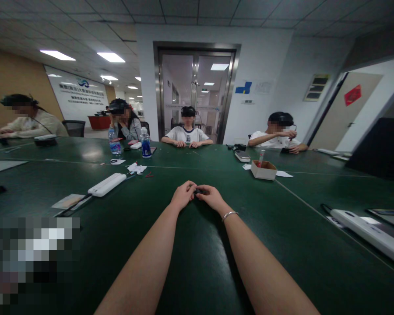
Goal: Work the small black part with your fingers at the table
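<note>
Pinched between the fingertips of the left hand (184,196) and the right hand (214,197) is a small dark piece (201,191), largely hidden by the fingers; its kind cannot be told. It is held at or just above the green table (197,271), midway between the forearms. A silver bracelet (230,215) is worn on the right wrist. Well off to the right, a long white strip (367,232) is laid; to the left, a flat packet (70,201) is seen beside the cable of another white strip (108,184). Farther on, an open box (263,171) is set to the right, with a clear tube (261,156) stood in it, and paper scraps (137,168) are strewn to the left. Beyond the scraps, two bottles (146,144) are stood upright. Along the far side, four people wearing headgear are seated. Behind them, glass doors (197,87) are framed in metal.
</note>
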A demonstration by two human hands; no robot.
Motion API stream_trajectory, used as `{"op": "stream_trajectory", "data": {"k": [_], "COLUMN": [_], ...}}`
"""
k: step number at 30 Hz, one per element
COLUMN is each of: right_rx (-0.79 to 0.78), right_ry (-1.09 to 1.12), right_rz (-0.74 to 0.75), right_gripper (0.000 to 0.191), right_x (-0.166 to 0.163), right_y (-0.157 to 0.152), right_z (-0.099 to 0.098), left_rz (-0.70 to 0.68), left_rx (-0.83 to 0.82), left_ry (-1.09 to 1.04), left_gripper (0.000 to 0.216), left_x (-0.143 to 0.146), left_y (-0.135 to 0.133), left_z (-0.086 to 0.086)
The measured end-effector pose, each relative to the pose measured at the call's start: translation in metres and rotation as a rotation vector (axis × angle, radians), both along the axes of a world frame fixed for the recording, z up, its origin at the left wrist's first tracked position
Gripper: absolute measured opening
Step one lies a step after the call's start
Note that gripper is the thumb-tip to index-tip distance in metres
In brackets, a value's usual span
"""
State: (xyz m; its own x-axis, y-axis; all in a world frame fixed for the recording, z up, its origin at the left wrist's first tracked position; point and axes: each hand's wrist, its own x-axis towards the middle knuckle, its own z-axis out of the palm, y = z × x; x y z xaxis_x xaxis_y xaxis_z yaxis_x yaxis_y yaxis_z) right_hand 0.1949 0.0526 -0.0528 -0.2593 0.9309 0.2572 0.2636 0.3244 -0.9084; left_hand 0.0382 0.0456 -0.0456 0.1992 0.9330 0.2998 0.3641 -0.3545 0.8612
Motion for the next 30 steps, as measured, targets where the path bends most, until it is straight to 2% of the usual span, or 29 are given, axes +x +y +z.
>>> {"op": "stream_trajectory", "data": {"k": [6,10,12,15,17,20,24,27,30], "right_rx": [0.225,0.279,0.256,0.150,0.067,0.015,-0.011,-0.019,-0.010], "right_ry": [-0.183,-0.244,-0.202,-0.078,-0.006,0.042,0.055,0.062,0.077], "right_rz": [-0.083,-0.157,-0.154,-0.119,-0.099,-0.091,-0.099,-0.115,-0.115], "right_gripper": [0.025,0.019,0.019,0.022,0.024,0.025,0.026,0.025,0.024], "right_x": [-0.012,-0.018,-0.017,-0.013,-0.011,-0.008,-0.009,-0.010,-0.010], "right_y": [-0.008,-0.013,-0.012,-0.008,-0.005,-0.001,0.002,0.002,0.002], "right_z": [0.005,0.010,0.008,0.003,-0.002,-0.006,-0.007,-0.007,-0.007], "left_rz": [0.017,0.087,0.198,0.508,0.708,0.882,1.128,1.210,1.250], "left_rx": [-0.009,0.005,0.037,-0.003,-0.117,-0.286,-0.406,-0.433,-0.474], "left_ry": [-0.047,0.099,0.215,0.382,0.466,0.524,0.528,0.501,0.476], "left_gripper": [0.037,0.041,0.043,0.054,0.066,0.070,0.077,0.082,0.084], "left_x": [-0.004,-0.001,0.000,-0.012,-0.035,-0.090,-0.166,-0.199,-0.212], "left_y": [-0.005,-0.010,-0.013,-0.016,-0.019,-0.027,-0.046,-0.056,-0.061], "left_z": [0.004,0.008,0.013,0.025,0.033,0.040,0.038,0.034,0.035]}}
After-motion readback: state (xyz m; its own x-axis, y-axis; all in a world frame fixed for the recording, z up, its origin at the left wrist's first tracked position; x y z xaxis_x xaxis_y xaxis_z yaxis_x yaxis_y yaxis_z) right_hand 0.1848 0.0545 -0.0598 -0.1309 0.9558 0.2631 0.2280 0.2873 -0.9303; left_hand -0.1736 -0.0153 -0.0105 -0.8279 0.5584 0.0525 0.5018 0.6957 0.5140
